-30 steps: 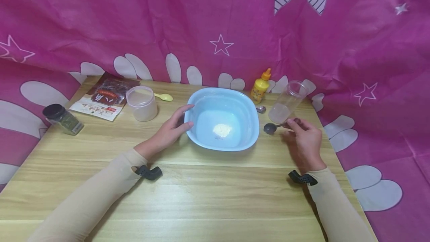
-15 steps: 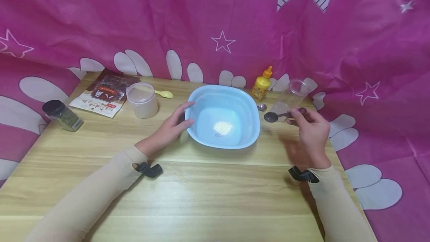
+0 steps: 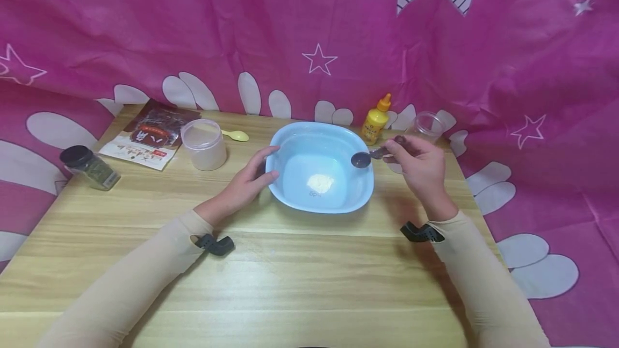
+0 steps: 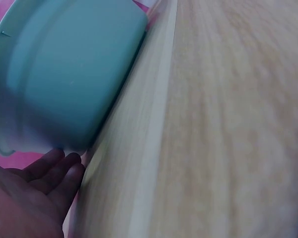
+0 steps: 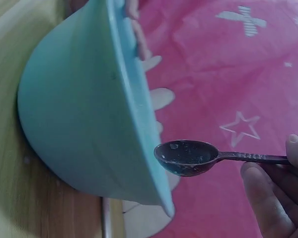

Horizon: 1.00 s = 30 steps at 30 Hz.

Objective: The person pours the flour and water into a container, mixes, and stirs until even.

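Right hand [image 3: 418, 168] pinches dark spoon [image 3: 367, 157] by its handle, scoop over right rim of blue bowl [image 3: 295, 138]; left hand [image 3: 246, 184], fingers relaxed, touches bowl's left side on desk [image 3: 309, 278]; white powder [image 3: 320, 182] inside

My two hands [image 3: 242, 187], one blue bowl [image 3: 290, 144], two spoons in plain sight, dark [image 3: 361, 160] and yellow [image 3: 237, 135], one lidded tub [image 3: 203, 144], one clear jar [image 3: 425, 125], one yellow bottle [image 3: 375, 122], one spice jar [image 3: 88, 168], one packet [image 3: 150, 136], perhaps more behind my right hand.
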{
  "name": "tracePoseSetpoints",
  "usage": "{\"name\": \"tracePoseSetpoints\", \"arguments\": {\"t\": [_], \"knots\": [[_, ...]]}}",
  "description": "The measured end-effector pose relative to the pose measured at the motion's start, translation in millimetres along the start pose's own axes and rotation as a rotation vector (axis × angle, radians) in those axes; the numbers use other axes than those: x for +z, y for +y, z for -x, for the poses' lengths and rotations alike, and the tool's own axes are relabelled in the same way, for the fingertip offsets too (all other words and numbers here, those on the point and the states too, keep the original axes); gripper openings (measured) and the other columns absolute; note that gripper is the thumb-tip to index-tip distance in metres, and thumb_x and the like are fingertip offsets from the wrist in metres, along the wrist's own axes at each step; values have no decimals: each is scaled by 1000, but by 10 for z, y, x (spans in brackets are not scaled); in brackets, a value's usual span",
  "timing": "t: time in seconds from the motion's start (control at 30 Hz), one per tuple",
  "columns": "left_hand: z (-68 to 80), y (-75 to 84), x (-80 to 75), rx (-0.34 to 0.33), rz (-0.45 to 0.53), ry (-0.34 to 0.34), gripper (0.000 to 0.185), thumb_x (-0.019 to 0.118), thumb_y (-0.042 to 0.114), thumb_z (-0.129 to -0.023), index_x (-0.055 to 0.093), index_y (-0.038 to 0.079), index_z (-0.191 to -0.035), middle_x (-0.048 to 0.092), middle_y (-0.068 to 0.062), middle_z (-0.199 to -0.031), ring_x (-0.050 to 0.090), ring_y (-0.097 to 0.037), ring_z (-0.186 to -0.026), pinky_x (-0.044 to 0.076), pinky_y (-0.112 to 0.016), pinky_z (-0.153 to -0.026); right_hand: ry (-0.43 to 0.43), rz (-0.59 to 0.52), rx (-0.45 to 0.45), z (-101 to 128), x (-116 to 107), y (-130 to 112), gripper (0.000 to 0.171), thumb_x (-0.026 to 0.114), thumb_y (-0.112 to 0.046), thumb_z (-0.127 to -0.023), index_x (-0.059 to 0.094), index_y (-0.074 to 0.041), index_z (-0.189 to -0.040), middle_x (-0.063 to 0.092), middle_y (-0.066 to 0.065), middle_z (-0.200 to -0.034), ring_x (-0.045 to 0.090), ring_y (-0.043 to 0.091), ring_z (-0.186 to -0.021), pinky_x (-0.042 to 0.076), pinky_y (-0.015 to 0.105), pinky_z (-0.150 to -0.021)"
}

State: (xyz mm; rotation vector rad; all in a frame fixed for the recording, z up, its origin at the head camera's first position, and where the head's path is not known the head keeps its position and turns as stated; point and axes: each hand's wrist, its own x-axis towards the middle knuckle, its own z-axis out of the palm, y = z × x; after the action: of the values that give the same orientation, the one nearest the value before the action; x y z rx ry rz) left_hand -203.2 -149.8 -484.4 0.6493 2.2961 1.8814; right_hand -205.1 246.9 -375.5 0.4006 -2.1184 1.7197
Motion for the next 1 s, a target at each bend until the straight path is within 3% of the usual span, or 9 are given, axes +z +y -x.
{"name": "tracePoseSetpoints", "arguments": {"t": [0.2,0.47,0.7,1.0], "knots": [[-7,14,3,9,10,0,63,60,20,-116,35,19,-174,28,-16,-181,35,-41,-163,33,-56,-132,-143,178,33,-159,171,75,23,84,-13,-102,82,5,-116,81,12,-100,80,13,-85,68,28,-80],[25,13,4,-1,-6,4,63,60,18,-116,35,18,-173,27,-15,-182,34,-42,-164,33,-59,-131,-315,246,107,-303,341,315,22,85,-14,-102,82,3,-116,81,19,-105,82,23,-87,68,28,-79],[15,-15,13,1,7,8,63,60,19,-116,35,20,-173,29,-14,-181,34,-40,-164,31,-58,-132,-383,375,76,-370,419,334,22,84,-22,-103,83,-4,-115,82,11,-98,82,26,-88,65,23,-80],[10,-13,13,8,-2,8,62,60,19,-116,36,19,-173,29,-15,-181,33,-40,-164,31,-57,-132,-390,402,108,-406,500,344,21,85,-23,-103,83,-6,-115,83,9,-98,82,24,-90,65,27,-78]]}}
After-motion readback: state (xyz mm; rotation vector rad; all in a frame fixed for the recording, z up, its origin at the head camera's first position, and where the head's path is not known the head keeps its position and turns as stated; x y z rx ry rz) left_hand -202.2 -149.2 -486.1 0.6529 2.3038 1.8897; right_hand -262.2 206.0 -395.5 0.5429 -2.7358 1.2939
